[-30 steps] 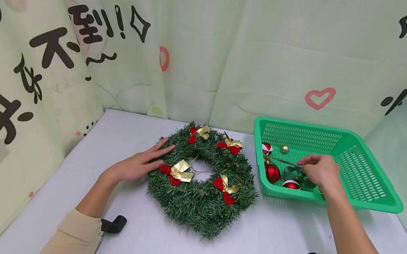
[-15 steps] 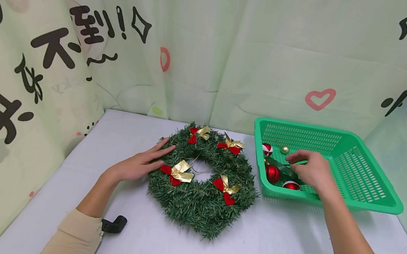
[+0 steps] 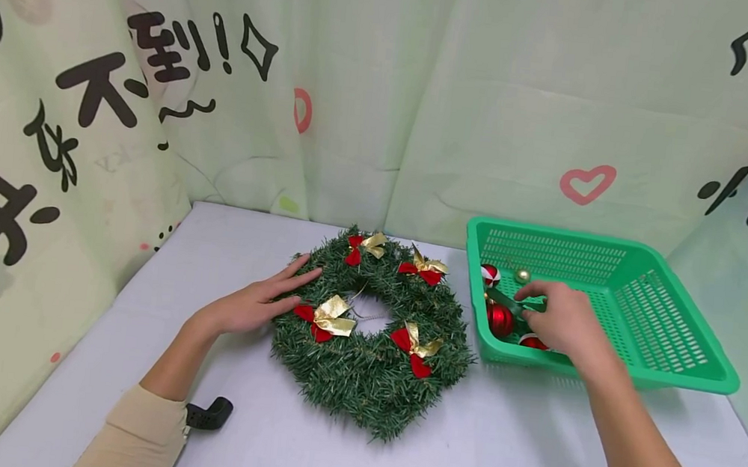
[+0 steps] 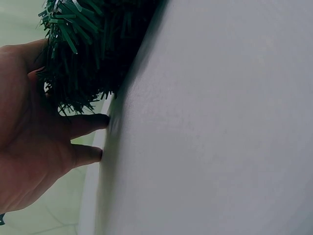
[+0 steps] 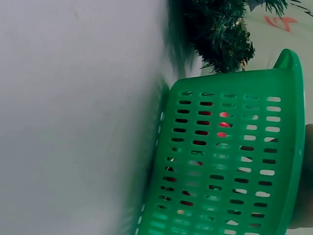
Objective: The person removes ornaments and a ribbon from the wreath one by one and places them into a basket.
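Observation:
A green wreath (image 3: pixel 365 398) lies on the white table, dressed with several red and gold bows (image 3: pixel 332 315). My left hand (image 3: pixel 252 303) rests against its left side with the fingers spread and straight. In the left wrist view, fingertips (image 4: pixel 90 154) reach down to the table beside the wreath. Inside the green basket my right hand (image 3: pixel 562 319) pinches a dark green, ribbon-like strip (image 3: pixel 506 300) between thumb and fingers. Red baubles (image 3: pixel 499 320) and a small gold ball (image 3: pixel 522 276) lie around it. The basket wall mostly hides this hand in the right wrist view.
The green plastic basket (image 3: pixel 670 315) stands to the right of the wreath, its slotted wall (image 5: pixel 220 147) near the right wrist. A printed curtain (image 3: pixel 352 111) hangs behind and beside the white table (image 3: pixel 448 444).
My right hand has moved left within the basket, to the strip near the red bauble. The dark green strip has shifted left too. The left hand and the wreath stay still.

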A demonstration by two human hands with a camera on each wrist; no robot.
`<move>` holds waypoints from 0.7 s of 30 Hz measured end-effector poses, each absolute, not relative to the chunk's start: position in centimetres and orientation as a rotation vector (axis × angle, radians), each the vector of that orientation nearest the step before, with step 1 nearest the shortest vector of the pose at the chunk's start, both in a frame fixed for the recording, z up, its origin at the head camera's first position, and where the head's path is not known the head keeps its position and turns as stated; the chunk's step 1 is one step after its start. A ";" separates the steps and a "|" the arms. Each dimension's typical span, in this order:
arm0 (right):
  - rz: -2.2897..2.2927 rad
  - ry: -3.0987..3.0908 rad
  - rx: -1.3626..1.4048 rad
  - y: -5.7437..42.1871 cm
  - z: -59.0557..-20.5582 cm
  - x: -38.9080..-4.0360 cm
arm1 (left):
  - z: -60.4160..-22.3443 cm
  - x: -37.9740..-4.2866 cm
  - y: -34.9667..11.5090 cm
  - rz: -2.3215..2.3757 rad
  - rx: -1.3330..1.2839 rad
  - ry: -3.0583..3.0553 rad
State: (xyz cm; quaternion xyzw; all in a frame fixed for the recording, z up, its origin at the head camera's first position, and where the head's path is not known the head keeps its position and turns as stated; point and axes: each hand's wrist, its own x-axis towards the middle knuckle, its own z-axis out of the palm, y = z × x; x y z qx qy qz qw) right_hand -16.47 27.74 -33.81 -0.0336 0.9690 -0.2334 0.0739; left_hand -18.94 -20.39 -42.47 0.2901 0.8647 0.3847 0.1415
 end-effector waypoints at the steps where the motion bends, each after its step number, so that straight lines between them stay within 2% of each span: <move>1: -0.694 2.912 -0.100 27.6 -33.7 -16.3 | -42.4 -18.9 -20.4 1.110 0.835 2.495; 13: -0.624 2.991 -0.258 25.6 -32.2 -14.7 | -42.1 -18.6 -20.3 1.061 0.832 2.542; 21: -0.553 3.031 -0.347 24.1 -32.1 -13.5 | -40.2 -17.3 -19.1 0.862 0.742 2.705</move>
